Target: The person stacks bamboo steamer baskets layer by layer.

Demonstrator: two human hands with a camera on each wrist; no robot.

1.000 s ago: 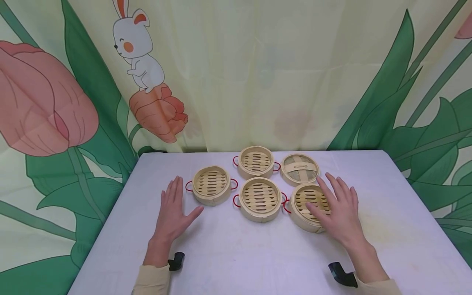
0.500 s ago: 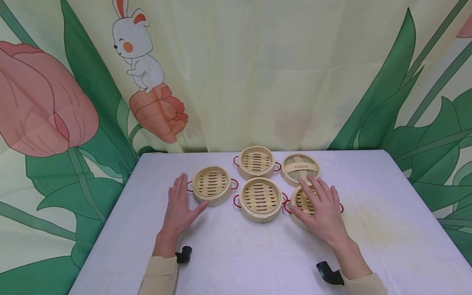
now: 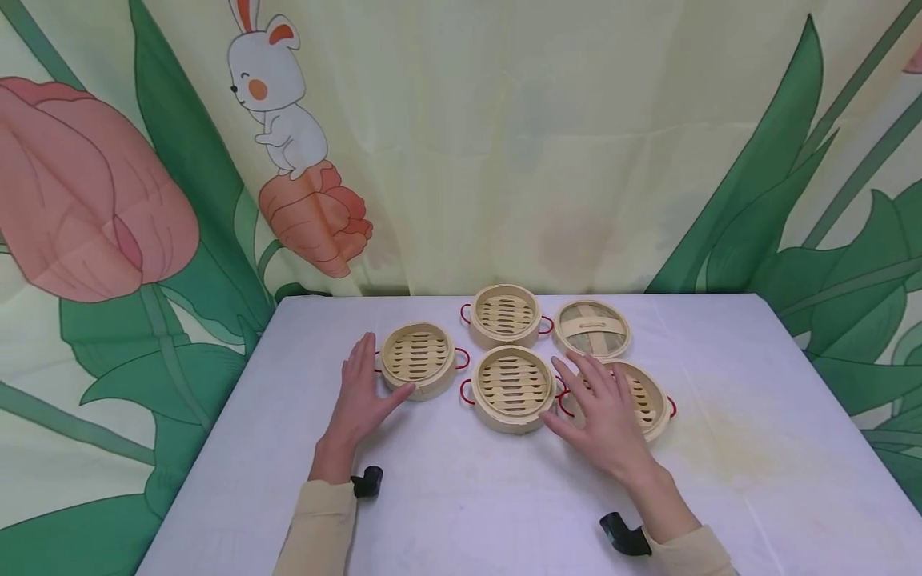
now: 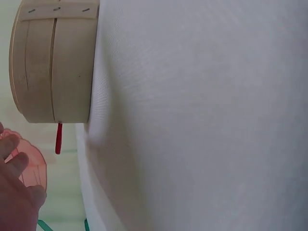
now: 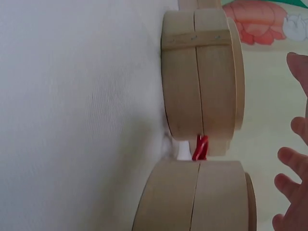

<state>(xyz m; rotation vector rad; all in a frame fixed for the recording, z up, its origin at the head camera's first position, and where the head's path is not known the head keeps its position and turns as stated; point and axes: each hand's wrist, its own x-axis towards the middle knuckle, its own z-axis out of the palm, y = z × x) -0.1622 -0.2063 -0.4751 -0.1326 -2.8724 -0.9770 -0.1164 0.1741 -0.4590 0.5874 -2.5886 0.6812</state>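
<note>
My left hand (image 3: pixel 363 398), fingers straight and thumb spread, is at the left side of a small bamboo steamer basket (image 3: pixel 416 356) with red handles. In the left wrist view that basket (image 4: pixel 57 67) stands on the cloth, the hand (image 4: pixel 19 187) beyond its red handle. My right hand (image 3: pixel 601 412) hovers with spread fingers over the right basket (image 3: pixel 648 400), partly covering it. Its thumb tip overlaps the edge of the front middle basket (image 3: pixel 513 388). In the right wrist view the fingers (image 5: pixel 293 156) are apart from both baskets. Neither hand holds anything.
Another steamer basket (image 3: pixel 504 314) stands behind the front middle one. A round woven bamboo lid (image 3: pixel 594 328) lies to its right. All rest on a white-covered table (image 3: pixel 461 504), with a printed curtain (image 3: pixel 504 160) behind. A black camera mount sits at each wrist.
My left hand has moved right and forward, up to the left basket. My right hand has moved left across the right basket towards the front middle one. The baskets stay in place.
</note>
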